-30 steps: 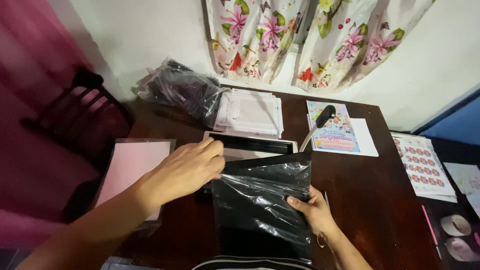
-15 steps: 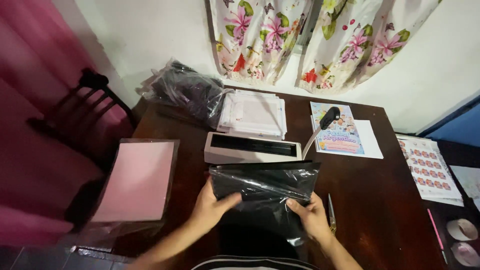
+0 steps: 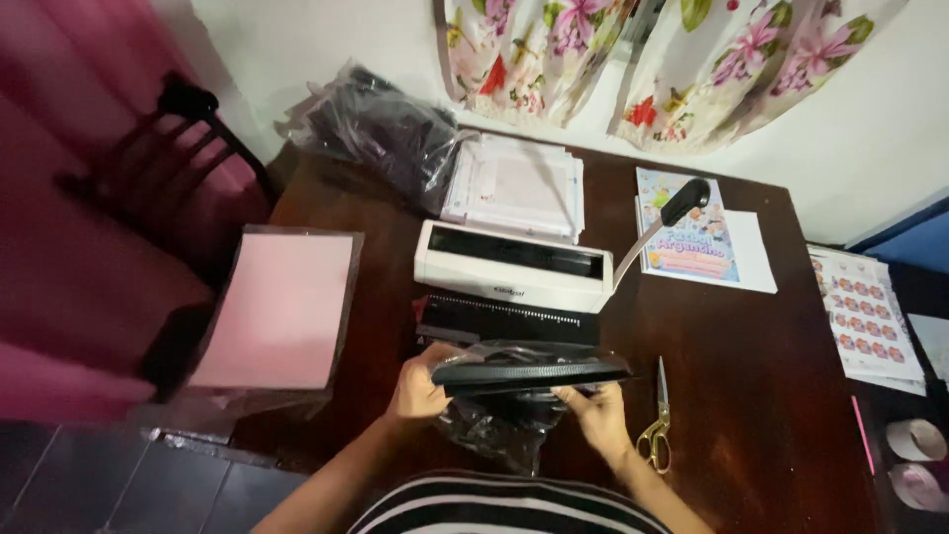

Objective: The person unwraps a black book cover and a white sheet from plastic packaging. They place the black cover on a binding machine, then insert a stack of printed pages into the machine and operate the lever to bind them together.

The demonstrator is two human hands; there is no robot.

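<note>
Both hands hold a flat stack of black sheets in a clear plastic bag (image 3: 529,371), seen nearly edge-on, just above the near edge of the dark wooden table (image 3: 751,415). My left hand (image 3: 420,381) grips its left end. My right hand (image 3: 598,415) holds the underside near the right end. The loose bag hangs crumpled below the stack. Right behind it stands a white binding machine (image 3: 514,267) with a black-knobbed lever (image 3: 682,203).
Gold-handled scissors (image 3: 657,415) lie right of my right hand. A pink sheet pack (image 3: 277,307) sits at the left, white papers (image 3: 519,188) and a black plastic bundle (image 3: 381,124) behind, a colourful booklet (image 3: 692,237) and sticker sheets (image 3: 865,311) to the right. A chair (image 3: 178,148) stands far left.
The black pack has been lowered and tipped from facing me to nearly flat. My left hand came off the machine a second ago and now grips the pack's left end.
</note>
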